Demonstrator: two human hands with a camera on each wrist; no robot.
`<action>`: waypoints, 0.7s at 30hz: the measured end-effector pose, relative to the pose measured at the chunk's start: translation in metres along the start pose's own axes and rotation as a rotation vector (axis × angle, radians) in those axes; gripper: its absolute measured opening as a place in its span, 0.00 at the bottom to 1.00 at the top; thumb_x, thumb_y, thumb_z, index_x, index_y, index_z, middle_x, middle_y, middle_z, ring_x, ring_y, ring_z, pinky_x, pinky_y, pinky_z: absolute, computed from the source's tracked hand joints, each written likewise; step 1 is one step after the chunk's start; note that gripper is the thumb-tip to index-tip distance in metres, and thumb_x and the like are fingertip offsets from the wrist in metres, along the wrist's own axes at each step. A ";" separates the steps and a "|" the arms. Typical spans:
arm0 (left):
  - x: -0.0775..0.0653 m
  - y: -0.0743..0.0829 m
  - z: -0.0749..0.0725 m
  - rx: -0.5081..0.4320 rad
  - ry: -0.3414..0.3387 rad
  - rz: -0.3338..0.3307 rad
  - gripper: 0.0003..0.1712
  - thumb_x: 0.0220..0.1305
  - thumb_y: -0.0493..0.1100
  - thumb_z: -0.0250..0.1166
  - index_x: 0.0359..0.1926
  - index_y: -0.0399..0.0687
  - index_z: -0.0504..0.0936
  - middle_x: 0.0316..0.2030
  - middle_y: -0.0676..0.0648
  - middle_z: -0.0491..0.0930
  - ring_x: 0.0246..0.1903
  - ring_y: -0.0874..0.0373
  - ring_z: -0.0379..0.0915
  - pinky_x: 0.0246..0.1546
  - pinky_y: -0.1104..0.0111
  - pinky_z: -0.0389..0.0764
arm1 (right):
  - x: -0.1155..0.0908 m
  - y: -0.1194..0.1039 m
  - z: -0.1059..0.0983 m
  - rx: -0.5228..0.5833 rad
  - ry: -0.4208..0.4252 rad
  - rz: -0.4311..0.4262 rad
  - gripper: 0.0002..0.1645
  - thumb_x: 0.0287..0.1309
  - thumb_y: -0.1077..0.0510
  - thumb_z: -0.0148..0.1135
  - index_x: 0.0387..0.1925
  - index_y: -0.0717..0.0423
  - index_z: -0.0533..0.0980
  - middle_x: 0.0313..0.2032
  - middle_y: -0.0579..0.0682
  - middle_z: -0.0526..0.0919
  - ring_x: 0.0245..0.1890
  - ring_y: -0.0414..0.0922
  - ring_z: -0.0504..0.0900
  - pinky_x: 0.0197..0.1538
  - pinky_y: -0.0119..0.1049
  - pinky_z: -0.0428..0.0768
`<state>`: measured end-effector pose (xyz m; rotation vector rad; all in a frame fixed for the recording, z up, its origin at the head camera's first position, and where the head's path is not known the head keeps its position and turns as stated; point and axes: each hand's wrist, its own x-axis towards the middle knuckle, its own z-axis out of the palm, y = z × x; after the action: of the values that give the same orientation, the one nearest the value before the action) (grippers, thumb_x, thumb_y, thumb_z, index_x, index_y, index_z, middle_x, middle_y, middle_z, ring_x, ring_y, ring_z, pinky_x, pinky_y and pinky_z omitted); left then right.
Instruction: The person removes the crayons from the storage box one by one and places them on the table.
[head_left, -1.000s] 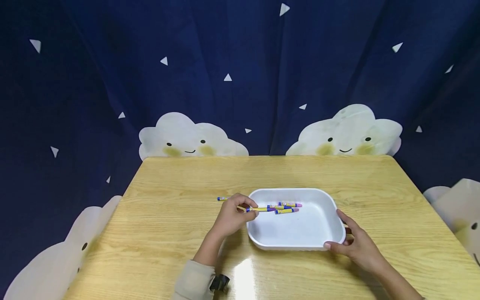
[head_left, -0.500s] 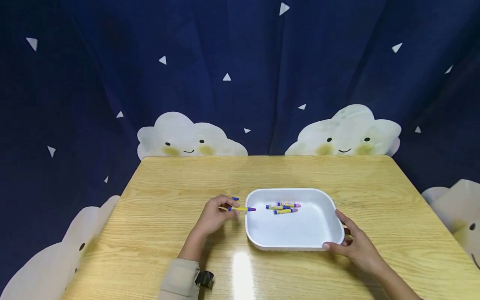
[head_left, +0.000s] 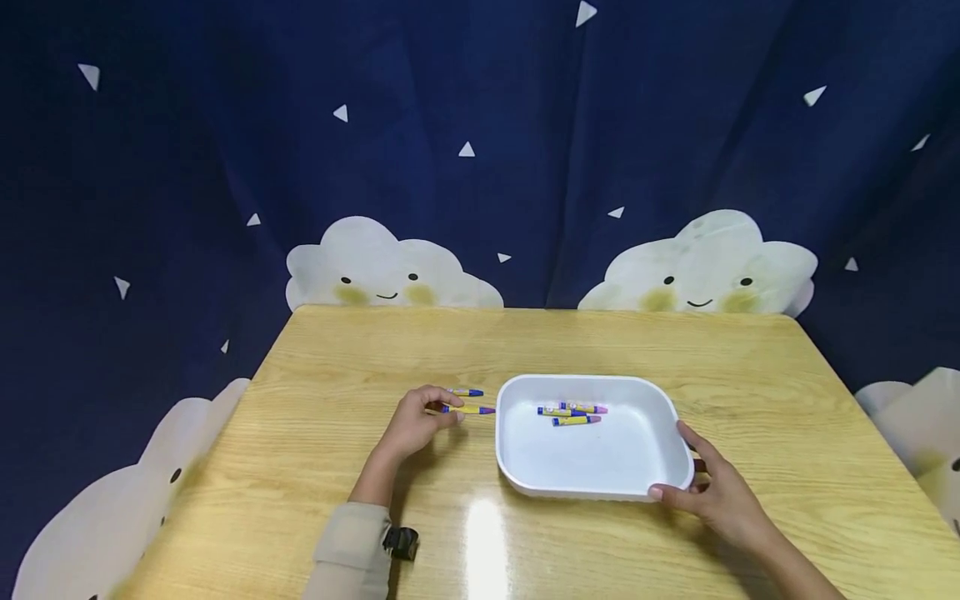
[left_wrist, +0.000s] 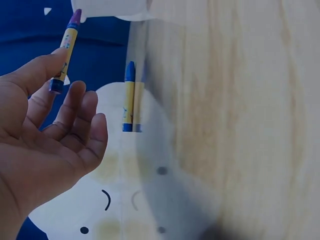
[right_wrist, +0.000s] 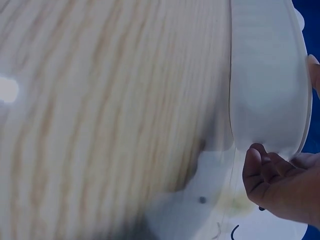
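Note:
My left hand [head_left: 414, 423] is just left of the white tray [head_left: 592, 492], pinching a purple crayon [left_wrist: 70, 42] between thumb and forefinger. Its purple tip points toward the tray's left rim. The other fingers are loosely bent in the left wrist view. Right behind this hand lies a blue crayon [left_wrist: 129, 97] on the table, partly covered by the fingers in the head view. Inside the tray, a blue crayon [head_left: 557, 412] and two pinkish crayons [head_left: 576, 421] lie close together. My right hand [head_left: 716, 492] grips the tray's near right corner, thumb on the rim and fingers along the outer wall.
The wooden table [head_left: 337, 350] extends around the tray on all sides. A dark blue curtain [head_left: 420, 100] with white triangles and clouds hangs behind it. A black band [head_left: 401, 542] sits at my left sleeve.
My left hand has moved left, from over the tray to the table beside it, still holding the purple crayon. The blue crayon's tip has come into sight. The right hand keeps its grip.

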<state>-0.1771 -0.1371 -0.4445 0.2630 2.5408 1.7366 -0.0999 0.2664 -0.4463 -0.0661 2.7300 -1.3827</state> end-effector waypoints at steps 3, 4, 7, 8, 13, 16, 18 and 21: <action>0.004 -0.003 0.000 0.018 -0.011 -0.016 0.06 0.52 0.32 0.68 0.33 0.39 0.83 0.37 0.47 0.77 0.34 0.54 0.69 0.35 0.64 0.72 | 0.001 -0.001 0.001 -0.024 0.001 -0.004 0.63 0.39 0.51 0.76 0.70 0.62 0.48 0.49 0.65 0.72 0.37 0.49 0.74 0.30 0.31 0.74; 0.005 -0.004 0.000 0.026 -0.017 -0.023 0.05 0.52 0.32 0.68 0.33 0.39 0.83 0.37 0.47 0.77 0.33 0.54 0.69 0.35 0.64 0.71 | 0.002 -0.001 0.001 -0.024 0.001 -0.006 0.63 0.39 0.51 0.76 0.70 0.63 0.48 0.50 0.66 0.71 0.39 0.50 0.74 0.30 0.31 0.75; 0.010 -0.015 -0.001 0.041 -0.024 -0.052 0.05 0.52 0.32 0.68 0.33 0.41 0.83 0.36 0.48 0.77 0.32 0.55 0.68 0.34 0.65 0.70 | 0.002 -0.001 0.002 -0.017 -0.001 0.001 0.63 0.39 0.51 0.76 0.70 0.63 0.48 0.51 0.66 0.71 0.39 0.50 0.74 0.30 0.31 0.74; 0.011 -0.017 -0.002 0.043 -0.026 -0.057 0.05 0.52 0.32 0.68 0.33 0.40 0.83 0.36 0.48 0.77 0.32 0.55 0.68 0.33 0.65 0.70 | 0.002 -0.001 0.002 -0.013 -0.002 0.000 0.63 0.39 0.51 0.77 0.70 0.63 0.48 0.51 0.66 0.70 0.39 0.50 0.74 0.30 0.31 0.74; 0.016 -0.027 -0.005 0.063 -0.019 -0.072 0.05 0.53 0.32 0.68 0.33 0.40 0.83 0.33 0.48 0.77 0.30 0.55 0.68 0.30 0.66 0.70 | 0.003 -0.001 0.002 -0.010 0.002 -0.010 0.63 0.39 0.52 0.77 0.69 0.64 0.49 0.49 0.65 0.72 0.38 0.49 0.74 0.30 0.32 0.75; 0.020 -0.030 -0.007 0.086 -0.013 -0.070 0.04 0.53 0.33 0.69 0.32 0.41 0.83 0.31 0.49 0.76 0.29 0.56 0.67 0.28 0.66 0.70 | 0.002 -0.002 0.001 -0.006 0.005 -0.023 0.62 0.39 0.52 0.77 0.69 0.64 0.49 0.49 0.66 0.72 0.39 0.51 0.75 0.30 0.32 0.75; 0.022 -0.032 -0.008 0.094 -0.008 -0.082 0.05 0.53 0.33 0.69 0.32 0.40 0.83 0.29 0.50 0.76 0.28 0.56 0.67 0.28 0.66 0.69 | 0.001 -0.002 0.000 -0.008 0.006 -0.031 0.62 0.39 0.52 0.77 0.69 0.64 0.49 0.51 0.68 0.70 0.40 0.52 0.75 0.30 0.32 0.76; 0.024 -0.032 -0.008 0.106 -0.009 -0.115 0.05 0.52 0.33 0.69 0.32 0.40 0.83 0.27 0.49 0.75 0.27 0.57 0.65 0.27 0.67 0.68 | -0.001 -0.002 -0.001 -0.010 0.000 -0.039 0.63 0.40 0.53 0.76 0.69 0.65 0.48 0.54 0.70 0.67 0.40 0.53 0.75 0.30 0.32 0.76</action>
<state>-0.2053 -0.1517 -0.4695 0.1262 2.5887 1.5610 -0.0993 0.2661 -0.4444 -0.1204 2.7498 -1.3792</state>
